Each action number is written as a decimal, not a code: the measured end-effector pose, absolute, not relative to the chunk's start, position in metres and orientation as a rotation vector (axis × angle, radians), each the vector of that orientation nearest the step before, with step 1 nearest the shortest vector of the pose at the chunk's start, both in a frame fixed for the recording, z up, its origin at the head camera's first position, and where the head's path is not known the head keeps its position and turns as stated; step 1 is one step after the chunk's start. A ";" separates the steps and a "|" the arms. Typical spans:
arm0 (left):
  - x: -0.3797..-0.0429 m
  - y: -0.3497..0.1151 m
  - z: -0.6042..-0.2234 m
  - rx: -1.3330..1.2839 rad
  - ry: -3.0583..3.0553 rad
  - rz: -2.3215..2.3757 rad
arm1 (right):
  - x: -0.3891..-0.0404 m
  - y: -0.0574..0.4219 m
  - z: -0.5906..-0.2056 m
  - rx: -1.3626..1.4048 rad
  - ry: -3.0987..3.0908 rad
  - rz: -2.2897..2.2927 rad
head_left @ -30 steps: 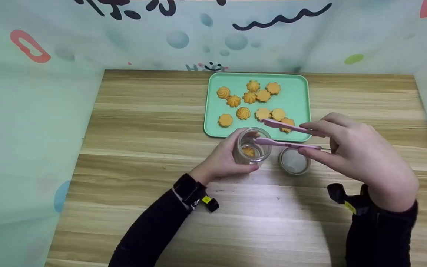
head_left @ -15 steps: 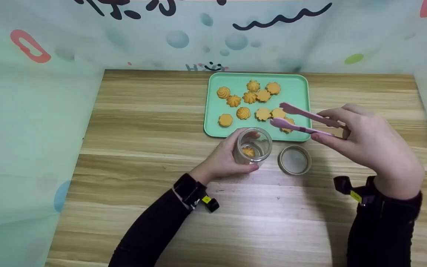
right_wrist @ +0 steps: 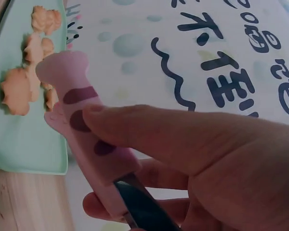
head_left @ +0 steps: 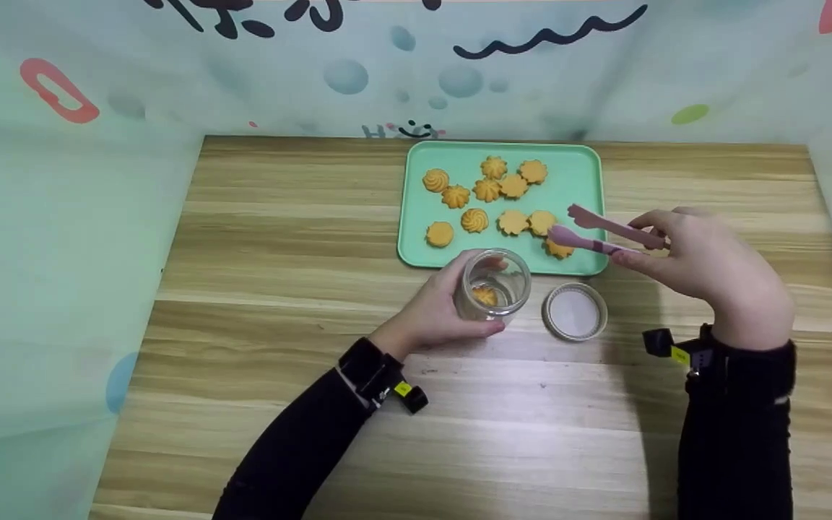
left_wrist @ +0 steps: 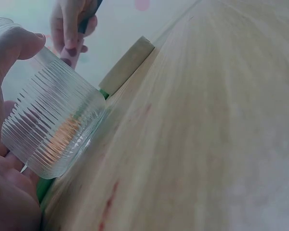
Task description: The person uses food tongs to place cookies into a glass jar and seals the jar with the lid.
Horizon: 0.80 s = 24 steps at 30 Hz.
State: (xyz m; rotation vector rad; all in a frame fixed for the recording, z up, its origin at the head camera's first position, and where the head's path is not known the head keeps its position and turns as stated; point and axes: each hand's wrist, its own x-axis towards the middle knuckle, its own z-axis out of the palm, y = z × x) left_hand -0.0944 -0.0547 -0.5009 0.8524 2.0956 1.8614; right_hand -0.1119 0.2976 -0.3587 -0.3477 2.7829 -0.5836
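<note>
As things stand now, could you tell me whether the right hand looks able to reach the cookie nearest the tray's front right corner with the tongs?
Probably yes: the right hand holds the pink tongs with open tips right at that cookie, nothing between.

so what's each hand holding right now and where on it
The left hand grips the ribbed glass jar round its side. The right hand pinches the pink tongs near their handle end, tips open over the tray.

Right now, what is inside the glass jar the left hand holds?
One orange cookie lies at the bottom of the ribbed glass jar. The left hand wraps its near side, so anything behind the fingers is hidden.
</note>
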 end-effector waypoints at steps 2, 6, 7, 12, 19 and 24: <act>-0.094 -0.055 -0.501 0.852 2.093 1.861 | -0.114 0.298 -0.360 -0.332 2.763 -0.584; -0.094 -0.054 -0.501 0.850 2.088 1.862 | -0.115 0.299 -0.361 -0.307 2.742 -0.586; -0.094 -0.054 -0.501 0.849 2.088 1.863 | -0.115 0.299 -0.361 -0.308 2.735 -0.584; -0.094 -0.054 -0.501 0.842 2.094 1.863 | -0.118 0.299 -0.364 -0.332 2.705 -0.556; -0.094 -0.054 -0.501 0.836 2.089 1.861 | -0.120 0.297 -0.368 -0.327 2.656 -0.566; -0.094 -0.054 -0.500 0.833 2.069 1.875 | -0.121 0.294 -0.370 -0.356 2.649 -0.540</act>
